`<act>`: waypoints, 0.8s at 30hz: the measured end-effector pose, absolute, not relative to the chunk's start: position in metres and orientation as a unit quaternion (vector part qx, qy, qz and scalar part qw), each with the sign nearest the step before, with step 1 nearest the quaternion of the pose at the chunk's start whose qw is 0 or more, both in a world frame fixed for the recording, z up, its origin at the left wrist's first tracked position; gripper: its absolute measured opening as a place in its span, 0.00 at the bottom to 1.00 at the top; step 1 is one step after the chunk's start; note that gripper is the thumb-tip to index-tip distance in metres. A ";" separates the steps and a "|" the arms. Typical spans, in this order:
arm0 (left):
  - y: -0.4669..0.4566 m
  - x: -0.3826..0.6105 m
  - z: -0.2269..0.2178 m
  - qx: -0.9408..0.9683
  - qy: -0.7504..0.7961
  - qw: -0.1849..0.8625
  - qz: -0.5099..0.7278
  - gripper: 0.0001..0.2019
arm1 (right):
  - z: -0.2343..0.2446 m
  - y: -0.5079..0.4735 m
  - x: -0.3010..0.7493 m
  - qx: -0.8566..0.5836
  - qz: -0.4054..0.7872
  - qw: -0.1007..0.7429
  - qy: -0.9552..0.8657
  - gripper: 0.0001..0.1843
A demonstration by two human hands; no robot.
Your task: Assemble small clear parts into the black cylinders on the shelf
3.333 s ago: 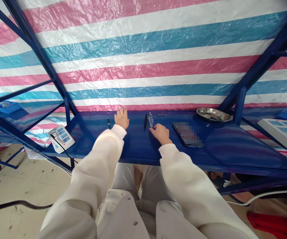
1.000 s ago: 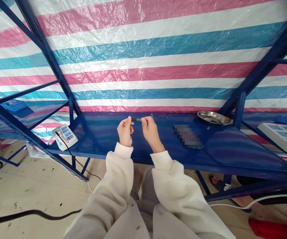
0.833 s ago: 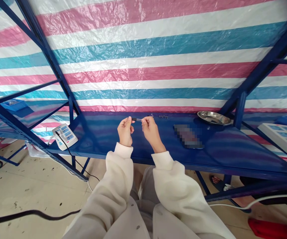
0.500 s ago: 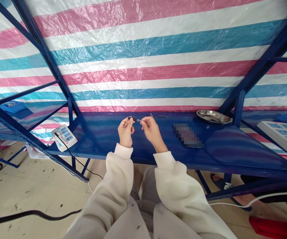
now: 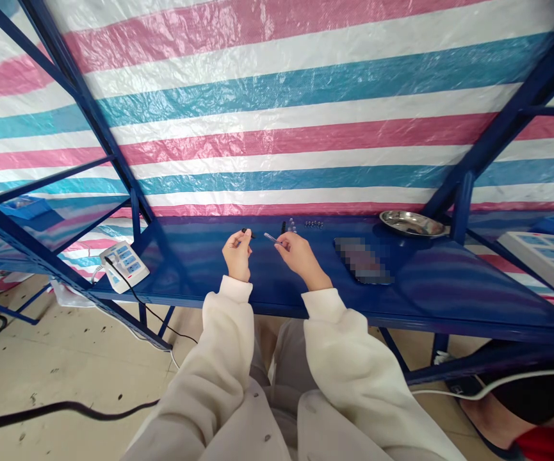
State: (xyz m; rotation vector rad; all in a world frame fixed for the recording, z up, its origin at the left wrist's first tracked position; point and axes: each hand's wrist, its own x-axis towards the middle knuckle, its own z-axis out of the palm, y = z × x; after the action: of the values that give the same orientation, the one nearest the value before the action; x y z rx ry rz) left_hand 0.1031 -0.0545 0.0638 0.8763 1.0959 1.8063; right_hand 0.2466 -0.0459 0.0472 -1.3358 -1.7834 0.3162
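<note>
My left hand (image 5: pixel 237 254) pinches a small black piece (image 5: pixel 248 233) between thumb and fingertips; its exact kind is too small to tell. A short gap away, my right hand (image 5: pixel 301 257) grips a thin clear tube (image 5: pixel 271 238), which points up and to the left. Behind my right hand lie a dark strip of small parts (image 5: pixel 284 226) and a few clear small parts (image 5: pixel 292 224). Several tiny shiny pieces (image 5: pixel 314 224) form a row just right of those. All of this is over or on the blue table (image 5: pixel 200 256).
A blurred dark flat object (image 5: pixel 363 261) lies right of my hands. Behind it sits a shallow metal dish (image 5: pixel 414 223). At the left end rests a white power strip (image 5: pixel 124 266) with a black cable. A person's foot (image 5: pixel 502 419) shows below right.
The black piece and the clear tube were in line and touching between my hands; now they are apart. My left hand moved slightly left, my right hand slightly right and lower.
</note>
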 end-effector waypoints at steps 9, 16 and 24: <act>-0.015 0.116 0.023 0.576 0.554 0.304 0.519 0.07 | 0.036 -0.028 0.284 -0.684 0.173 0.331 -0.627 0.05; -0.003 0.139 0.013 0.625 0.599 0.277 0.417 0.06 | 0.019 -0.015 0.293 -0.710 0.145 0.291 -0.624 0.06; 0.001 0.153 0.013 0.668 0.616 0.217 0.357 0.06 | 0.003 -0.010 0.288 -0.725 0.133 0.266 -0.621 0.09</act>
State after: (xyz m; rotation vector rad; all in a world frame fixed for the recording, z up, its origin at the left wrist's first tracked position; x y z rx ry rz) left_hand 0.1528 0.0006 0.0133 1.8509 1.7065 0.9893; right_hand 0.2876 -0.0096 0.0033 -1.9587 -1.6757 0.3580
